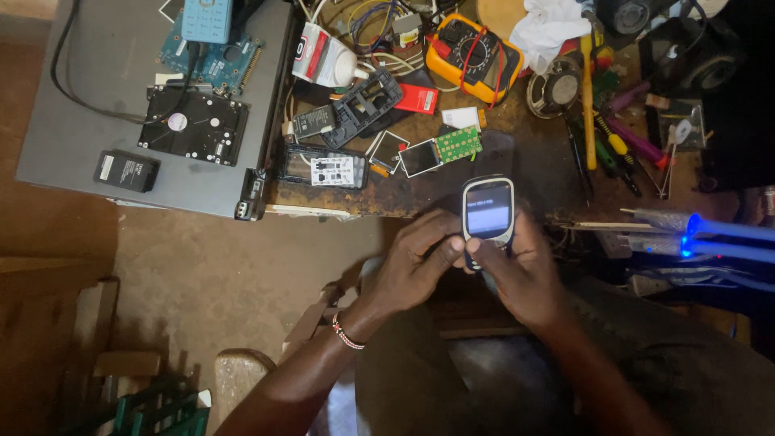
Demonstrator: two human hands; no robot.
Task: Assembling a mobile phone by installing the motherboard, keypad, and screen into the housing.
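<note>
One small dark-blue candybar phone (488, 220) with a lit screen, both hands gripping it over the lap, just off the table (517, 173) edge. Left hand (416, 262) and right hand (525, 270) are wrapping fingers around its lower half. Long axis is running upright in view, screen end pointing toward the table. One yellow multimeter (474, 56), one white bottle with a red label (323, 58), one bare hard drive (192, 123) are lying beyond.

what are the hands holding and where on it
Both hands hold one small phone by its lower half: left hand on the left edge, right hand under the bottom. Its lit screen stays uncovered.
</note>
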